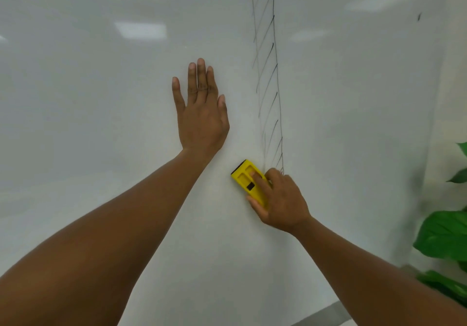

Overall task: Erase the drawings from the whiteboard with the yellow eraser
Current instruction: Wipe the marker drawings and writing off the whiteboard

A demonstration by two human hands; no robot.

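The whiteboard [101, 123] fills most of the view. A tall narrow drawing [267, 73] of two black vertical lines with slanted hatching runs from the top edge down the board, right of centre. My right hand [283, 199] presses the yellow eraser [246, 180] flat on the board at the drawing's lower end, with the forefinger on top of it. My left hand [202, 113] lies flat on the board with fingers spread, left of the drawing, holding nothing. A small black mark [419, 16] sits at the upper right.
Green plant leaves [444, 234] stand at the right edge, beside the board. A grey ledge or floor strip [328, 313] shows at the bottom right. Ceiling lights reflect in the glossy board.
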